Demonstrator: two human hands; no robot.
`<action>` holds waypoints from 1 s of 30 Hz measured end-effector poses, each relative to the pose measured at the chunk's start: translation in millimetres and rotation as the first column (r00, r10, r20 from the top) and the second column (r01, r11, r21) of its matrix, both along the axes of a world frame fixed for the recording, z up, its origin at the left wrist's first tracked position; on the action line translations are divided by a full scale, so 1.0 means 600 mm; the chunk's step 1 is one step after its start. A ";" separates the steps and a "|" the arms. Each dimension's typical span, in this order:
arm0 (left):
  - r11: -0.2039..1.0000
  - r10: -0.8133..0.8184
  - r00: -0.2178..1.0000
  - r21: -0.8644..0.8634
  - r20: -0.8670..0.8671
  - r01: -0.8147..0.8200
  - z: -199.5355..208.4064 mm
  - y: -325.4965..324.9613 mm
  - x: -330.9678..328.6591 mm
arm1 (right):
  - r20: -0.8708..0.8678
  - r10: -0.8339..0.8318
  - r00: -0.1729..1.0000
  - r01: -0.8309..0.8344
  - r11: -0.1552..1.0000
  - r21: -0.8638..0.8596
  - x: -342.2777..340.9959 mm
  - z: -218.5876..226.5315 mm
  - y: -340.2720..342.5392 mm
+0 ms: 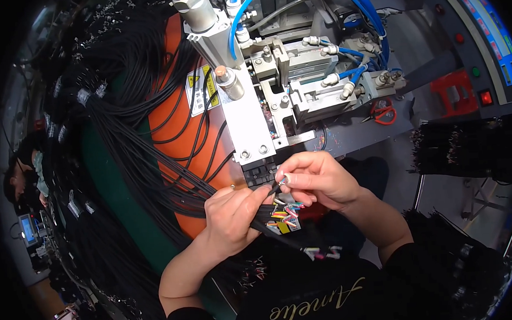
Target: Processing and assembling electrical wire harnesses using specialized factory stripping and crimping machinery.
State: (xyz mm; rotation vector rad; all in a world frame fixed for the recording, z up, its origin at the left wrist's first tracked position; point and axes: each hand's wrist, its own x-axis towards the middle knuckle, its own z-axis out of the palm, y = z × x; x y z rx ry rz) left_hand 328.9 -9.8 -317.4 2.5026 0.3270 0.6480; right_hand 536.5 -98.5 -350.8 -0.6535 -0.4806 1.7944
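Note:
My left hand (231,215) is closed around black cables (182,193) that run in from the upper left. Their stripped ends fan out below my fingers as coloured wires (285,212) in yellow, pink, white and green. With thumb and fingertips together, my right hand (322,182) pinches the thin wire ends of a single cable (282,182). Both hands meet just below a black block (259,175) at the front of the machine's white metal plate (248,123). The fingers partly hide the pinched wires.
Pneumatic clamps (322,93) with blue air hoses (376,20) stand beyond my hands. Red-handled scissors (384,112) lie on the grey table. A control panel (490,37) is at the upper right. Cable bundles (90,99) cover the left; more hang on a rack (464,149) at right.

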 end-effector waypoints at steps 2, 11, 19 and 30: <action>1.000 0.023 1.000 -0.008 0.020 -0.023 0.002 -0.003 0.004 | -0.154 0.013 0.988 -0.019 0.999 -0.040 -0.005 0.000 0.001; 0.987 0.121 0.993 -0.108 0.006 -0.120 0.001 -0.011 0.020 | 0.608 -0.794 -0.010 0.011 0.608 0.794 -0.065 0.005 -0.009; 0.983 0.110 0.988 0.161 -0.110 -0.092 0.013 -0.016 0.026 | 0.473 -0.359 0.805 0.279 0.932 0.232 -0.034 0.010 -0.026; 0.957 -0.004 0.999 -0.289 0.041 0.016 -0.009 0.012 0.026 | 0.299 -0.143 0.943 0.106 0.985 0.136 -0.007 0.010 -0.008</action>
